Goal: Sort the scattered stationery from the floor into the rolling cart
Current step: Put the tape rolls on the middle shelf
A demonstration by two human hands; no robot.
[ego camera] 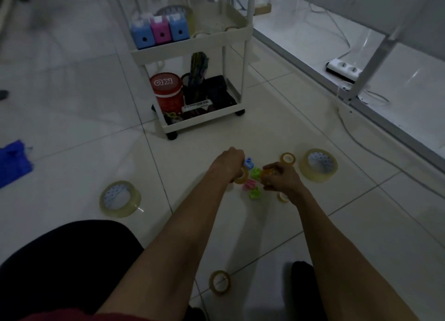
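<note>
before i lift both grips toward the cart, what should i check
1. Left grip holds a small tape roll: ok.
2. Right grip holds an orange roll: ok, though the roll is partly hidden.
3. Floor path to the rolling cart is free: ok.
4. Space on its bottom shelf: not ok, a red jar and dark items crowd it.
5. Floor cleared: not ok, a large tape roll and coloured clips lie loose.
</note>
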